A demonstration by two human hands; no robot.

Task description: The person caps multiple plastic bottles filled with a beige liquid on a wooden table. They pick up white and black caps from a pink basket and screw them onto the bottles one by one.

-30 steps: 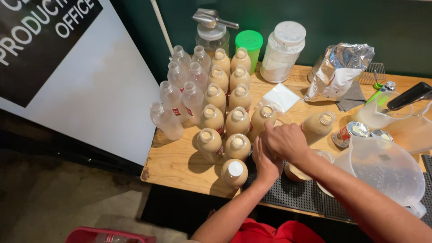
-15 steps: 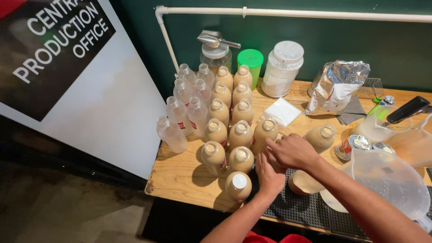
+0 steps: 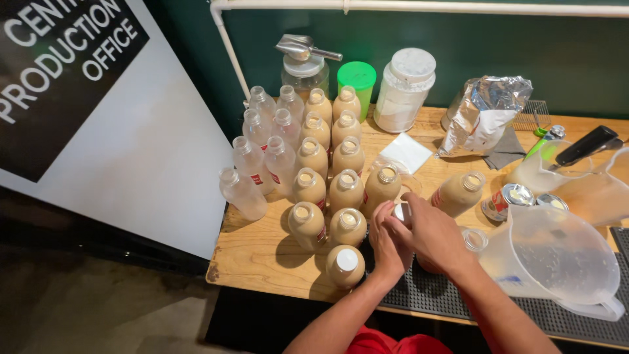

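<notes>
Both hands meet over one small bottle of beige drink near the table's front edge. My left hand (image 3: 386, 246) wraps the bottle's body, which is mostly hidden. My right hand (image 3: 434, 237) pinches a white cap (image 3: 401, 212) on its neck. Just left stands a capped bottle (image 3: 344, 265) of the same drink. Behind it are several uncapped filled bottles (image 3: 345, 190) in rows, and several empty clear bottles (image 3: 249, 160) at the left.
A clear plastic pitcher (image 3: 557, 255) lies on a black rubber mat (image 3: 590, 314) at the right. Opened cans (image 3: 506, 200), a foil bag (image 3: 485, 118), a white jar (image 3: 403, 92), a green-lidded cup (image 3: 356, 82) and a scoop on a jar (image 3: 304, 59) stand behind. A white signboard (image 3: 131, 131) leans at left.
The view has shifted slightly up and left. My hands stay together on the same bottle, the right hand turning a little at its neck.
</notes>
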